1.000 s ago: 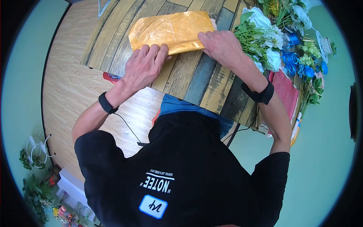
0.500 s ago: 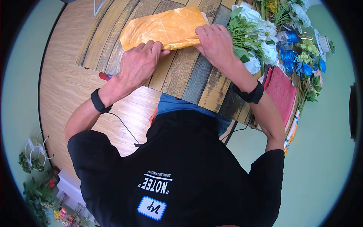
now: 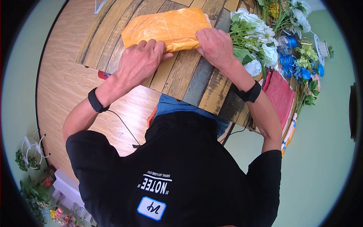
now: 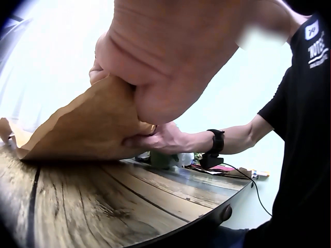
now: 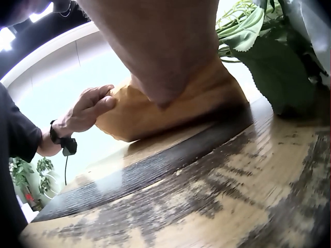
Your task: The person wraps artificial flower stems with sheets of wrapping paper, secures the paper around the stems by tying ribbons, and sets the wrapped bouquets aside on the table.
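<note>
A crinkled piece of orange paper (image 3: 166,28) lies on the wood-plank tabletop, its near edge folded or rolled and raised. My left hand (image 3: 140,60) grips that edge near the left end, knuckles up and thumb underneath. Near the right end my right hand (image 3: 216,47) holds the same edge with curled fingers. In the left wrist view the paper (image 4: 83,124) slants up from the table to the hand, with a curled far corner. The right wrist view shows the orange paper (image 5: 181,113) bulging below the right hand, whose fingertips are hidden.
White artificial flowers (image 3: 266,36) with green stems lie just right of the right hand. Beyond them are blue ribbon (image 3: 288,62), a white spool (image 3: 321,47) and more flowers. Red paper (image 3: 280,96) lies by the right forearm, at the table edge.
Both hands and the paper have shifted slightly left in view. The near edge of the paper now looks more raised and bunched between the hands. Both hands keep their hold.
</note>
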`<state>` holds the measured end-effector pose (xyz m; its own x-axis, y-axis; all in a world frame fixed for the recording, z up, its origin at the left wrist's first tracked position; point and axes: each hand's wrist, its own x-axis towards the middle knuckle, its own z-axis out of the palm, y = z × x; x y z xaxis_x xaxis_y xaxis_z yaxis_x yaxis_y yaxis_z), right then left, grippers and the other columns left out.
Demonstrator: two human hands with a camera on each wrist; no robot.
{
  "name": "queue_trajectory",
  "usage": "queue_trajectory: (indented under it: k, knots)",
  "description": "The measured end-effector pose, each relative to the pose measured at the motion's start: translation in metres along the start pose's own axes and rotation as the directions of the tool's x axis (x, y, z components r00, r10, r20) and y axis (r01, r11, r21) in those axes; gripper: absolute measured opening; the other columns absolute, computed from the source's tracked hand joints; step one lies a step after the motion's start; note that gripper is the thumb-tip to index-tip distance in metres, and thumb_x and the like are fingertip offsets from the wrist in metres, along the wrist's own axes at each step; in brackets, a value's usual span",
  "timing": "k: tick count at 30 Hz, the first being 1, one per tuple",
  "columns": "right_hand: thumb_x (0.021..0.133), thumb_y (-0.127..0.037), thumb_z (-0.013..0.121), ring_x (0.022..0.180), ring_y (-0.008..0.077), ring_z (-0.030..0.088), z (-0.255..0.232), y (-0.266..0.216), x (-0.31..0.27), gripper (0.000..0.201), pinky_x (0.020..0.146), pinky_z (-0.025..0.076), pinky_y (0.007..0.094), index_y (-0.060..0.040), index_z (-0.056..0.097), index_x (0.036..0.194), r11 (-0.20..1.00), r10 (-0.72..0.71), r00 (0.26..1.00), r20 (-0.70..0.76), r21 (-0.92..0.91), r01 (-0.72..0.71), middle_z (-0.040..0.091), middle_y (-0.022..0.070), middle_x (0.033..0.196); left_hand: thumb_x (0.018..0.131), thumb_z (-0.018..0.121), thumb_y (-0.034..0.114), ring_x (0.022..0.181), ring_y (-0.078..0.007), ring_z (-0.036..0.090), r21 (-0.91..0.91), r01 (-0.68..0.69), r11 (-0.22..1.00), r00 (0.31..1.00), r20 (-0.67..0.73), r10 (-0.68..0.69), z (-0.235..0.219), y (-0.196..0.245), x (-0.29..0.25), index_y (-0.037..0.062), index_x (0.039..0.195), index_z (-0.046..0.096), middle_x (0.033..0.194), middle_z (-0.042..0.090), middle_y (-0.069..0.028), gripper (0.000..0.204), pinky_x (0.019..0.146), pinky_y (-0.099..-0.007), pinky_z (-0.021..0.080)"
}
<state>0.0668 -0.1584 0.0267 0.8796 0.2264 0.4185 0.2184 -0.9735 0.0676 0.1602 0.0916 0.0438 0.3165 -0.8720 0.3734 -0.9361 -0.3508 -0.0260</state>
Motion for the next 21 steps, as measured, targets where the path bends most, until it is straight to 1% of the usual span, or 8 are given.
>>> queue_trajectory:
  k: [3,7,9,11,14,16,18,21]
  knots:
    - [0.067,-0.021,0.083,0.078,0.0226,0.063,-0.002,0.0,0.003,0.039,0.066,0.049,0.0369,-0.0106,0.054,0.091,1.0,0.005,0.999,0.033,-0.004,-0.005,0.059,0.0032,0.08,0.1,0.056,0.045,0.06,-0.0187,0.064,0.071,-0.068,0.995,0.998,0.005,0.068,0.002,-0.008,0.001,0.0099,0.086,0.052,0.067,0.055,-0.0043,0.038,0.048,-0.0327,0.052]
    - [0.071,-0.018,0.08,0.074,0.0264,0.066,-0.001,0.002,0.01,0.036,0.062,0.05,0.041,-0.0097,0.053,0.092,0.998,0.042,0.997,0.069,0.034,-0.045,0.063,0.0064,0.077,0.093,0.062,0.031,0.082,-0.0188,0.064,0.221,-0.079,0.972,0.994,0.092,0.06,-0.008,-0.016,0.01,0.0092,0.089,0.054,0.083,0.057,-0.005,0.023,0.065,-0.0317,0.052]
    - [0.075,-0.017,0.078,0.068,0.0315,0.067,-0.007,0.004,0.016,0.034,0.057,0.05,0.0447,-0.0089,0.052,0.095,0.995,0.097,0.981,0.165,0.011,-0.1,0.064,0.0106,0.071,0.09,0.063,0.025,0.09,-0.019,0.062,0.28,-0.088,0.956,0.992,0.109,0.059,-0.008,-0.016,0.016,0.008,0.094,0.056,0.092,0.059,-0.006,0.018,0.074,-0.0321,0.051]
    - [0.076,-0.017,0.077,0.066,0.0335,0.066,-0.012,0.006,0.022,0.034,0.056,0.05,0.0456,-0.0088,0.052,0.097,0.994,0.093,0.979,0.182,0.041,-0.102,0.063,0.0117,0.068,0.082,0.063,0.018,0.098,-0.0193,0.057,0.36,-0.064,0.931,0.98,-0.155,0.127,-0.003,-0.013,0.023,0.0042,0.112,0.059,0.108,0.058,-0.0079,0.033,0.085,-0.0334,0.045]
    - [0.078,-0.018,0.077,0.063,0.036,0.065,-0.018,0.011,0.027,0.035,0.054,0.049,0.0468,-0.0085,0.051,0.1,0.994,0.079,0.975,0.207,0.057,-0.092,0.062,0.0128,0.065,0.084,0.062,0.017,0.096,-0.0194,0.057,0.347,-0.055,0.936,0.971,-0.2,0.131,0.003,-0.006,0.022,0.0024,0.126,0.057,0.112,0.058,-0.0085,0.044,0.086,-0.0346,0.044]
    - [0.079,-0.019,0.077,0.063,0.0367,0.065,-0.022,0.017,0.031,0.036,0.055,0.049,0.0469,-0.0083,0.051,0.101,0.996,0.07,0.975,0.21,0.041,-0.08,0.062,0.0128,0.064,0.085,0.062,0.016,0.092,-0.019,0.057,0.327,-0.057,0.943,0.961,-0.237,0.14,0.008,-0.011,0.026,0.0024,0.127,0.057,0.104,0.057,-0.0062,0.044,0.084,-0.0328,0.044]
    - [0.08,-0.021,0.077,0.063,0.0372,0.066,-0.026,0.022,0.035,0.037,0.054,0.049,0.0478,-0.0073,0.051,0.102,1.0,0.026,0.973,0.229,0.008,-0.028,0.062,0.0136,0.064,0.087,0.062,0.016,0.086,-0.0179,0.056,0.302,-0.069,0.951,0.985,-0.132,0.113,0.009,-0.016,0.026,0.0024,0.128,0.056,0.095,0.055,-0.0044,0.044,0.078,-0.0294,0.046]
    - [0.081,-0.023,0.077,0.065,0.0373,0.066,-0.037,0.024,0.044,0.037,0.055,0.05,0.0483,-0.0064,0.052,0.102,0.999,0.001,0.966,0.258,-0.034,0.008,0.063,0.0146,0.064,0.087,0.063,0.017,0.078,-0.0165,0.056,0.273,-0.101,0.957,0.981,-0.131,0.141,0.014,-0.026,0.031,0.0023,0.13,0.055,0.088,0.052,-0.0034,0.046,0.067,-0.0269,0.049]
